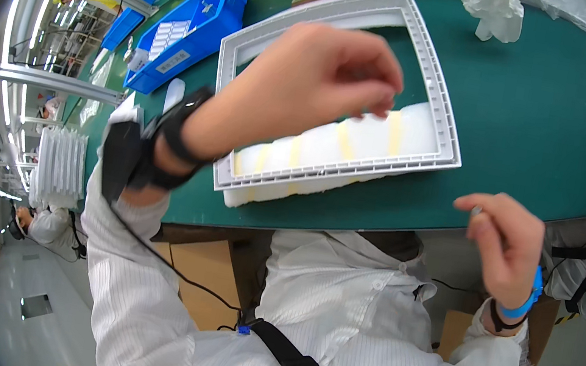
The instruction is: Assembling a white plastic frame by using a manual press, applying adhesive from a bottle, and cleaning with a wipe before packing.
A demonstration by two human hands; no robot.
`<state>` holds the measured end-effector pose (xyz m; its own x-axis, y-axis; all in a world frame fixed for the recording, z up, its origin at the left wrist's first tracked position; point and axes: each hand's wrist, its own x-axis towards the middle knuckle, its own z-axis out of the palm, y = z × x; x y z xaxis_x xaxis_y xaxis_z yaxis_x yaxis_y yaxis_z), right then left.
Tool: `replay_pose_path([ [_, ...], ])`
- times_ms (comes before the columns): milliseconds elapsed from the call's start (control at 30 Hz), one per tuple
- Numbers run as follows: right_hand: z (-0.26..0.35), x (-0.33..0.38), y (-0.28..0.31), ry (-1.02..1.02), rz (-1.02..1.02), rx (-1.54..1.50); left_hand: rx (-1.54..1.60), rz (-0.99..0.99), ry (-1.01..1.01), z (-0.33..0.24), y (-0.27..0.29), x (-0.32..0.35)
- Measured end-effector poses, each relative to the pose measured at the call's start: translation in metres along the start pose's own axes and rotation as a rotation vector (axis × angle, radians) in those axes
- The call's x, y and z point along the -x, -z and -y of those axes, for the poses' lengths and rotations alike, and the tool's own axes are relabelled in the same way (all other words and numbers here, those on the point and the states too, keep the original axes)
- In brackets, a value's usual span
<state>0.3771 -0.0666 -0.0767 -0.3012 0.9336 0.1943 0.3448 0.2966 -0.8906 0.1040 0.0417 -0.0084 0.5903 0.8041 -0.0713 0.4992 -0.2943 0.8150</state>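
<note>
Pinching something small: right grip. Left grip: unclear. Blue bin holds white parts.

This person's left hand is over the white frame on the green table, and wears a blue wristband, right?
Not quite: the blue wristband is on the wrist of their right hand, as the head view shows. The left hand is over the white frame on the green table.

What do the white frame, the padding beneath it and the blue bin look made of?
White frame: likely moulded plastic, matt; the ribbed, slotted rim suggests it.
Padding: probably foam, matt, judging by its rounded edges; a fabric cover can't be ruled out.
Blue bin: seemingly rigid plastic, slightly glossy, with evenly coloured walls.
</note>
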Motion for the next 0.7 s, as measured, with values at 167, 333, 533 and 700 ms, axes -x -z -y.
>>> replay_pose_path([
  [167,-0.037,-0.018,0.021,0.010,-0.199,0.127,-0.081,0.081,-0.050,0.033,0.003,-0.084],
  [333,-0.071,-0.026,0.016,-0.030,-0.260,0.129,-0.429,0.139,-0.345,0.049,0.006,-0.119],
  [533,-0.086,-0.036,0.012,-0.040,-0.283,0.192,-0.478,0.168,-0.577,0.066,0.007,-0.132],
  [700,-0.095,-0.040,0.009,-0.065,-0.291,0.213,-0.429,0.138,-0.629,0.079,0.008,-0.134],
])
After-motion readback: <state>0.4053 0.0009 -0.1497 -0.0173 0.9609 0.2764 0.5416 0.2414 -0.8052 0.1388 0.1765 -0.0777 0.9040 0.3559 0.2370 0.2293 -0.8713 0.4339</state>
